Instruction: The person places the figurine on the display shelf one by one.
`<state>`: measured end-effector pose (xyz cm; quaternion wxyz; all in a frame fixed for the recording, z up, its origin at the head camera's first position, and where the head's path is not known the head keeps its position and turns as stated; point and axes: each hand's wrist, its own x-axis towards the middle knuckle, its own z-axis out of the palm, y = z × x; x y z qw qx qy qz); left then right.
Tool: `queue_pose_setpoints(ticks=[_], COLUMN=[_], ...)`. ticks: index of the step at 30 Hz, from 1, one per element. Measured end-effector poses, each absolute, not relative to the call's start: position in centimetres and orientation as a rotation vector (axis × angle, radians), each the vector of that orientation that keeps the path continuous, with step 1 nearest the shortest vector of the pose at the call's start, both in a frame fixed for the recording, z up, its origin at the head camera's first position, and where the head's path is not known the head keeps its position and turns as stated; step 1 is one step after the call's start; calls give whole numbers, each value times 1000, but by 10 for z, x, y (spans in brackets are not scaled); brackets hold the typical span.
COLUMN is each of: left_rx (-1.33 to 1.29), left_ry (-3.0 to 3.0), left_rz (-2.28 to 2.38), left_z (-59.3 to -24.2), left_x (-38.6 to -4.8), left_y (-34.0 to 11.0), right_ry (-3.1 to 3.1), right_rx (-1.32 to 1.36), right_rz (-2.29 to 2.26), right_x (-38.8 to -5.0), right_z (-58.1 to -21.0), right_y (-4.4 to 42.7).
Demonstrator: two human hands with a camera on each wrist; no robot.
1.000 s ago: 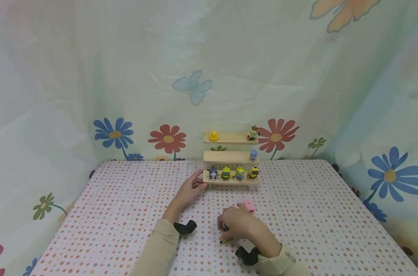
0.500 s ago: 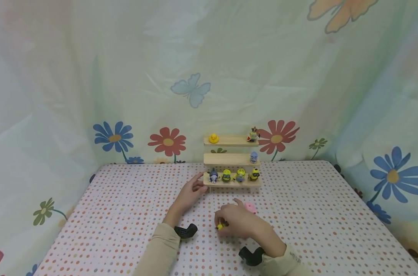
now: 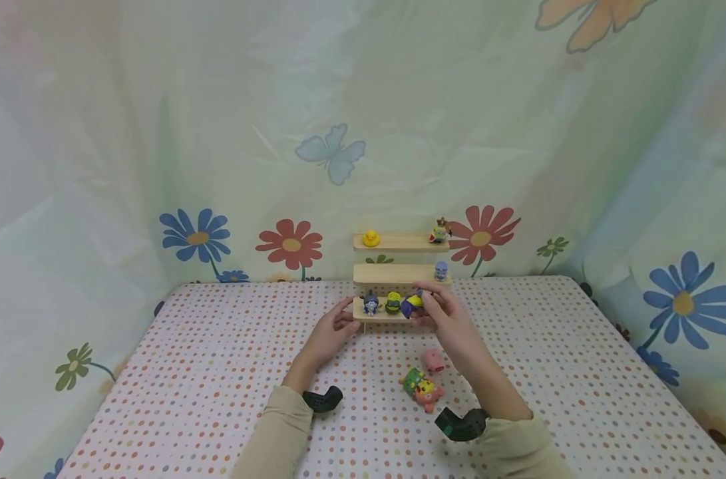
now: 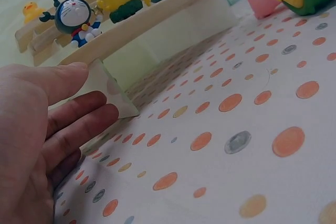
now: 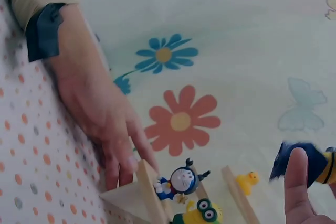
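A three-tier wooden shelf [image 3: 398, 273] stands at the table's back. The left hand [image 3: 330, 334] touches the left end of its lowest tier, fingers loosely extended, as the left wrist view also shows the hand [image 4: 58, 124] there. The right hand [image 3: 452, 319] pinches a dark blue and yellow figure [image 3: 412, 304] at the lowest tier's right part, hiding what stands behind. In the right wrist view the figure [image 5: 300, 162] is at the thumb. Left of it on that tier stand a blue-and-white cat figure [image 3: 370, 304] and a yellow goggled figure [image 3: 393, 303].
The top tier bears a yellow duck [image 3: 371, 238] and a crowned figure [image 3: 439, 231]; a bluish figure [image 3: 440, 269] stands at the middle tier's right. On the dotted table [image 3: 219, 372] lie a pink toy [image 3: 434, 360], a green toy [image 3: 412, 382] and a pink-and-yellow toy [image 3: 427, 393].
The right hand has moved from the table up to the lowest tier, carrying the figure. Toys it had covered on the table now show. The left hand has stayed at the shelf.
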<state>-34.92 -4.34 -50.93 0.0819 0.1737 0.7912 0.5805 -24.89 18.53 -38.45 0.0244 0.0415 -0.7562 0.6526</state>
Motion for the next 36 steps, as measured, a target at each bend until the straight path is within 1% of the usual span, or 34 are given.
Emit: queue_pose_setpoints(ticks=[4,9,13,20,24,28,32,36], left_rx=[529,523,524,562,574,570,582,575], left_ry=[2362,2358,2366,2345,2345,2358,2355,2353], left_rz=[1742,1749,1745,1758,1765,1763,1751,1751], left_z=[-509,-509,-507,-507,-508,-511,-516,-521], left_x=[-352,-352,-350,-353,-355,-358,-361,-360], left_y=[-44,-45,-47,-44,-41,-39,-37,-34], right_ry=[-2231,-2199,-2238,-2420,-2453,-2493,-2556,-2641], right_rx=[74,-54,-107,-44,-10,94,219,338], right_rz=[2170,2165,2086,1798,1602,1253,828,591], right_x=[-252,-255,-257,-257,-265,-294,-339,-378], right_z=[-382,-383,-386,-387,-381,-360,-338,-331], right_y=[187,186,186,200,205,201,196,194])
